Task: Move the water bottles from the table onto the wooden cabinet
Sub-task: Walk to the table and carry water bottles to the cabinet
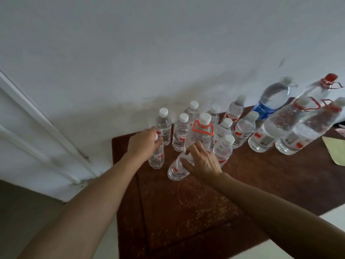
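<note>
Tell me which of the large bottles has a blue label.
The blue-labelled bottle is the large white-capped one at the back by the wall, just left of the red-capped bottle. The other bottles' labels are red.

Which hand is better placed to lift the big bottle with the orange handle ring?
The right hand: its fingers curl round the big bottle. The left hand grips the top of a small bottle beside it.

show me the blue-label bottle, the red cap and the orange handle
blue-label bottle (pixel 262 110): head view, on its blue label
red cap (pixel 330 77): head view, on the cap's top
orange handle (pixel 203 132): head view, on its lower strap
</note>
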